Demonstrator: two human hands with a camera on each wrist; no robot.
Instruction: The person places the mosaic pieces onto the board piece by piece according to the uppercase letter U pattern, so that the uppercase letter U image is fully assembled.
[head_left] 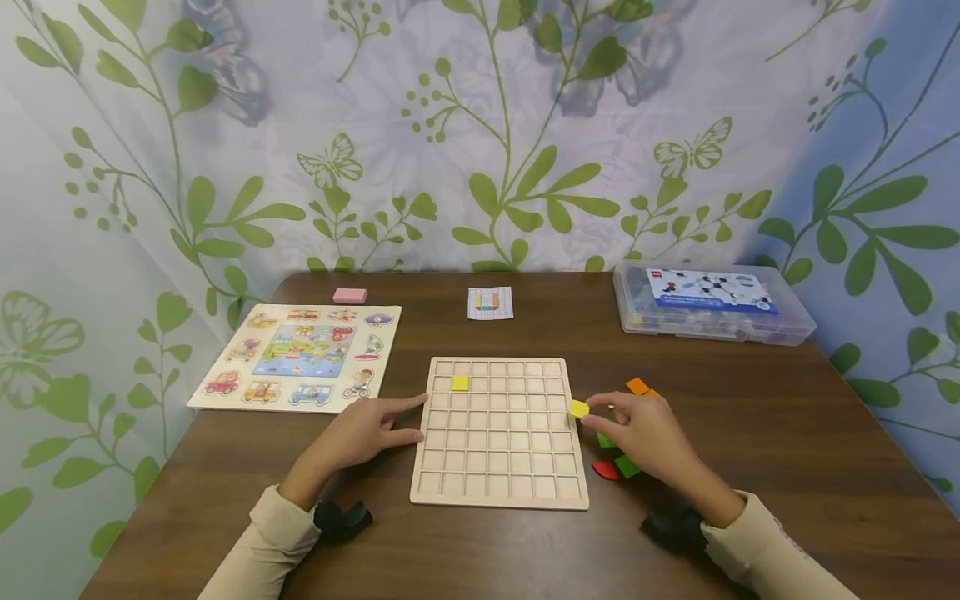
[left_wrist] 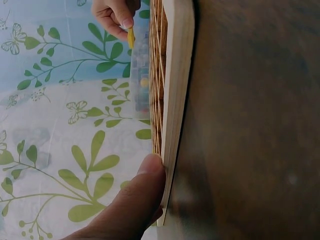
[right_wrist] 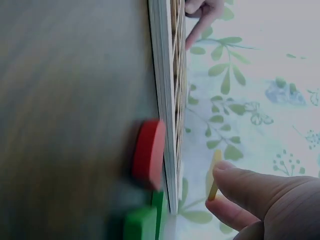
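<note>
A wooden grid board (head_left: 498, 460) lies on the table, with one yellow square tile (head_left: 460, 383) in a cell near its upper left corner. My left hand (head_left: 363, 433) touches the board's left edge with thumb and index finger stretched out; the thumb (left_wrist: 142, 187) shows at the rim in the left wrist view. Between thumb and fingertip, my right hand (head_left: 648, 429) pinches another yellow tile (right_wrist: 215, 175), raised near the board's right edge. Around and below that hand lie a red rounded piece (head_left: 605, 471), green pieces (head_left: 627, 467) and orange pieces (head_left: 637, 386), partly hidden by it.
A picture puzzle board (head_left: 382, 350) lies at the left, with a pink block (head_left: 350, 296) behind it. Beyond the grid board is a small printed card (head_left: 491, 303) with a coloured pattern. A clear plastic case (head_left: 712, 300) stands at the back right, before a patterned curtain.
</note>
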